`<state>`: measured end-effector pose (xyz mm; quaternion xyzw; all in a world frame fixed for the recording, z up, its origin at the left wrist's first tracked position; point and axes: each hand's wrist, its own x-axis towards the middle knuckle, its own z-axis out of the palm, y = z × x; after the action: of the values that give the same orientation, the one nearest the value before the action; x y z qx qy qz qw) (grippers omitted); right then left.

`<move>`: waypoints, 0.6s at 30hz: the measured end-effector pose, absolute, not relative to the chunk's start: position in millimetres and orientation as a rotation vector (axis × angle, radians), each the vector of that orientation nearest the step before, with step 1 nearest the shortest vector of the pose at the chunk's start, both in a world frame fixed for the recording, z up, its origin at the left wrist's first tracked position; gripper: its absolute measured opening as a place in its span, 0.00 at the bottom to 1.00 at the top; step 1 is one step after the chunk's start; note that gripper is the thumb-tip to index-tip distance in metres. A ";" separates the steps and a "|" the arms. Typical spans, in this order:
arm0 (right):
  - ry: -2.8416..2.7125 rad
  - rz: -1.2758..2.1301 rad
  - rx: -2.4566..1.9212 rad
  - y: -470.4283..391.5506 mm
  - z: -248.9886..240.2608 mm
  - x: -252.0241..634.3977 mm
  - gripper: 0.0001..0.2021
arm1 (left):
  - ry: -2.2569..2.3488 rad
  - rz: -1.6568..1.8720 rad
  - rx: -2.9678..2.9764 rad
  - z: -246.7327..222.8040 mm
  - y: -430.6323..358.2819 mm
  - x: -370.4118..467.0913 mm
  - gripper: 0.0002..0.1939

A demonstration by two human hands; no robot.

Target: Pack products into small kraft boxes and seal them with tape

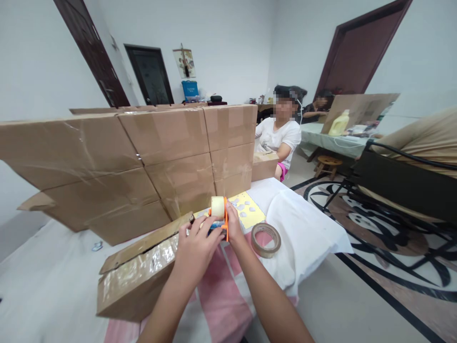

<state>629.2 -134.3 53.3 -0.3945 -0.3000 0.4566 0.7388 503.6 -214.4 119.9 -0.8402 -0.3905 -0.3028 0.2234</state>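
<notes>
An orange tape dispenser point(226, 223) with a roll of pale tape point(217, 207) is between my two hands, above the table. My right hand point(233, 223) grips its right side. The fingers of my left hand point(196, 240) are bent over its lower left part, near a blue piece; their tips are partly hidden. Left of my left hand lies a long brown cardboard box point(143, 271) with shiny tape along its top. To the right of my right wrist, a wide roll of brown tape point(266, 240) rests on the cloth. A yellow patterned sheet point(250, 212) lies just beyond my hands.
A wall of taped cardboard boxes point(171, 157) stands along the far side of the cloth-covered table point(314, 228). Behind its right end sits a person in a white shirt point(282, 138). A dark folding chair point(403, 176) is at the right; another person works farther back.
</notes>
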 end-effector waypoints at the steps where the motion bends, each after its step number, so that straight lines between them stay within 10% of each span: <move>1: -0.639 1.015 -0.878 -134.6 54.2 629.1 0.24 | -1.073 -0.839 -2.315 119.7 -214.2 503.4 0.04; 18: -0.723 1.052 -0.889 -137.4 56.7 629.7 0.18 | -1.071 -0.895 -2.272 122.4 -214.7 505.1 0.06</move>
<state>629.7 -137.4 56.7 -0.4009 -0.3260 0.4747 0.7125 505.1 -214.7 122.4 -0.8280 -0.3905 -0.3262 0.2355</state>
